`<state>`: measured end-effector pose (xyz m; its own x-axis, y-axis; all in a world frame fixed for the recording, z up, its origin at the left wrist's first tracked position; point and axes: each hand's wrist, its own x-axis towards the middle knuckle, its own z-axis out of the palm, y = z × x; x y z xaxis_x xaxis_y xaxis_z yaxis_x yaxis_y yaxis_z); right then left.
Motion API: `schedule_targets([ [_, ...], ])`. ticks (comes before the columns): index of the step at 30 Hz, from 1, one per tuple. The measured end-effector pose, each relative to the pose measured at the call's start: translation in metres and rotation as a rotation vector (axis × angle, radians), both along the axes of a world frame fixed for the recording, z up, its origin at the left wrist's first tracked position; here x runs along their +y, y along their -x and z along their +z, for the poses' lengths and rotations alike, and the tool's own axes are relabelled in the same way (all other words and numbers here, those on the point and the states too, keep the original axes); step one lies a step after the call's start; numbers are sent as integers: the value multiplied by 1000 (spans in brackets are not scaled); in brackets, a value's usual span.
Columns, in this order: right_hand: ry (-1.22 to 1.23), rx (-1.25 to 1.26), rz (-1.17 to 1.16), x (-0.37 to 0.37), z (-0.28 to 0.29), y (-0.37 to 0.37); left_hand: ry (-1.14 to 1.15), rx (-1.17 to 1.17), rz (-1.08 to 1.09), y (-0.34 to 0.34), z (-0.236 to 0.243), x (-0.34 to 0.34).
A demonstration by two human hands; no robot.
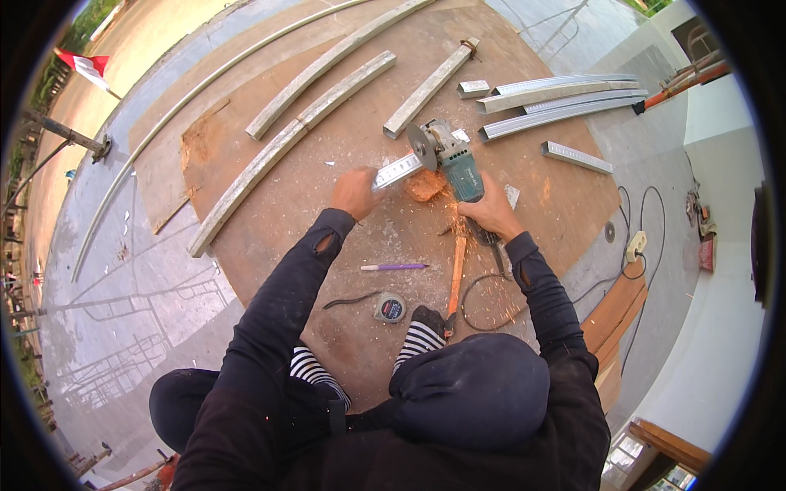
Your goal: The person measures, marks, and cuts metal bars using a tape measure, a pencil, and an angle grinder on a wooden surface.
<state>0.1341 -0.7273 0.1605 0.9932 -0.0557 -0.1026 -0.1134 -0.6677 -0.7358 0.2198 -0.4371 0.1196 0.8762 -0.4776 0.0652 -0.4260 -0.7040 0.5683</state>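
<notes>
My left hand (357, 193) is closed round one end of a short silver metal channel (398, 172). The channel's other end rests over a rough orange block (425, 186) and meets the cutting disc (422, 146) of a teal angle grinder (463, 175). My right hand (494, 209) grips the grinder's body. Orange sparks spray from the cut down toward my feet. In front of me lie a purple pen (395, 267), a tape measure (390, 308) with a dark strap, and a long orange-handled tool (456, 278), perhaps a hammer, its lower end beside my foot.
Long metal bars (303, 123) lie on the brown board (344, 147) at left. More silver channels (557, 106) are grouped at far right. A spare disc (609, 232), a power socket (636, 244) with black cables and a wooden plank (616, 307) lie to my right.
</notes>
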Motion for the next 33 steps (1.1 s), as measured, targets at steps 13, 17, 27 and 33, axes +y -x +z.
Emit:
schedule_targets([
  [13, 31, 37, -14, 0, 1, 7, -15, 34, 0, -1, -3, 0],
  [17, 15, 16, -2, -2, -1, 10, -21, 48, -1, -1, -2, 0],
  [27, 1, -10, -27, 1, -4, 18, -7, 49, 3, -1, -1, 1],
  [33, 3, 33, -58, 7, -5, 26, 16, 57, 2, 2, 1, 4],
])
